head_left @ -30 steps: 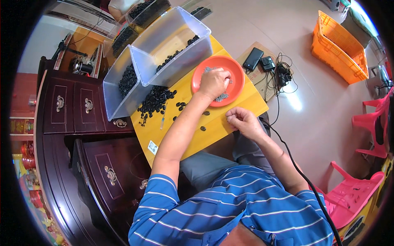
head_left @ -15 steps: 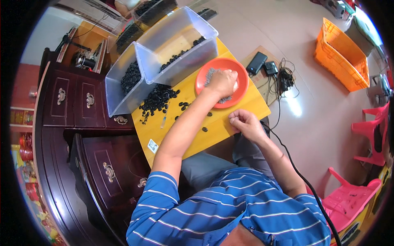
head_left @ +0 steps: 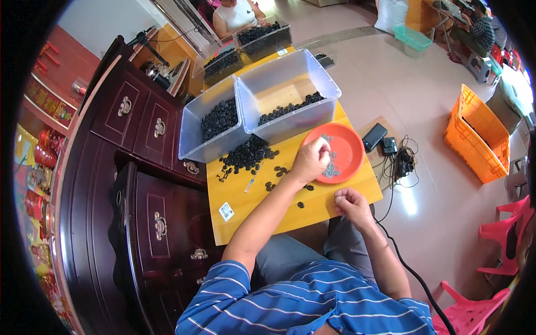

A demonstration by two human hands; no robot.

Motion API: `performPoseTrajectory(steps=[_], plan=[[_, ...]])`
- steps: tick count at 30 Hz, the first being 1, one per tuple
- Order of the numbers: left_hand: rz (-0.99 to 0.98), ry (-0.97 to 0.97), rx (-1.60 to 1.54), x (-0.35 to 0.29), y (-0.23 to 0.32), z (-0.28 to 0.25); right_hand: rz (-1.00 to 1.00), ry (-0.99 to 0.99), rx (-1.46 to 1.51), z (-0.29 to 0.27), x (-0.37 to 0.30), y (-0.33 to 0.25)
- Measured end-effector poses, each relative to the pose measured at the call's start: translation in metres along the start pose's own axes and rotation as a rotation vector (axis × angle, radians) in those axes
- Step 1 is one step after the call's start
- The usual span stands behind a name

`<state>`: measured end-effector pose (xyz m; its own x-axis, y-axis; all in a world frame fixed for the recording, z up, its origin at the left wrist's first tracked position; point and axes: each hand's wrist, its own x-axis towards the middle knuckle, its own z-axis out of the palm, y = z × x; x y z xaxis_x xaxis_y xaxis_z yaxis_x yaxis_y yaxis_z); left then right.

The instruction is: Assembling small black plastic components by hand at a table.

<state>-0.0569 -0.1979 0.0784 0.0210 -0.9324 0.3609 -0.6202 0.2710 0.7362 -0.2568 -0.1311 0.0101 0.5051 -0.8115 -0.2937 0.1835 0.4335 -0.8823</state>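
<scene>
My left hand [head_left: 312, 160] is closed in a fist above the left side of a red-orange bowl [head_left: 350, 146]. What its fingers hold, if anything, is hidden. Small grey metal pieces [head_left: 331, 171] lie in the bowl. At the near right edge of the yellow table [head_left: 268, 218], my right hand [head_left: 353, 206] is closed with thumb and fingertips together; I cannot make out anything between them. Loose black oval pieces [head_left: 301, 205] are scattered left of it. A larger heap of black pieces [head_left: 249, 153] sits beyond my left forearm.
Two translucent bins [head_left: 279, 127] with black pieces stand at the table's far side. A dark wooden cabinet [head_left: 151, 184] borders the left. Black devices and cables [head_left: 405, 162] lie right of the table, near an orange crate [head_left: 480, 151]. A person [head_left: 237, 18] sits opposite.
My left hand has lifted off the grey pieces and moved to the bowl's left side, its fingers closed. My right hand stays closed at the table edge. The view has shifted, showing more ahead.
</scene>
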Motion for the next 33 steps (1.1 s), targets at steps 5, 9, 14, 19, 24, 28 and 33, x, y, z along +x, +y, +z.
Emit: performPoseTrajectory(steps=[5, 9, 14, 19, 24, 28, 33], plan=[[-0.272, -0.014, -0.303, -0.062, -0.006, -0.02, -0.093, -0.046, -0.021, 0.005, -0.002, 0.006], [-0.407, -0.034, -0.413, -0.109, -0.002, -0.029, -0.088, -0.084, -0.006, 0.023, -0.003, 0.005], [-0.494, -0.018, -0.587, -0.15, -0.002, -0.031, -0.082, -0.175, -0.031, 0.038, 0.002, 0.013], [-0.474, 0.033, -0.65, -0.169, 0.002, -0.034, -0.07, -0.193, -0.045, 0.057, -0.004, 0.013], [-0.433, 0.06, -0.646, -0.177, 0.004, -0.039, -0.081, -0.232, -0.072, 0.065, -0.005, 0.017], [-0.392, 0.059, -0.599, -0.18, 0.003, -0.045, -0.087, -0.236, -0.061, 0.069, -0.005, 0.02], [-0.359, 0.081, -0.598, -0.18, 0.006, -0.046, -0.073, -0.218, -0.09, 0.074, -0.007, 0.016]])
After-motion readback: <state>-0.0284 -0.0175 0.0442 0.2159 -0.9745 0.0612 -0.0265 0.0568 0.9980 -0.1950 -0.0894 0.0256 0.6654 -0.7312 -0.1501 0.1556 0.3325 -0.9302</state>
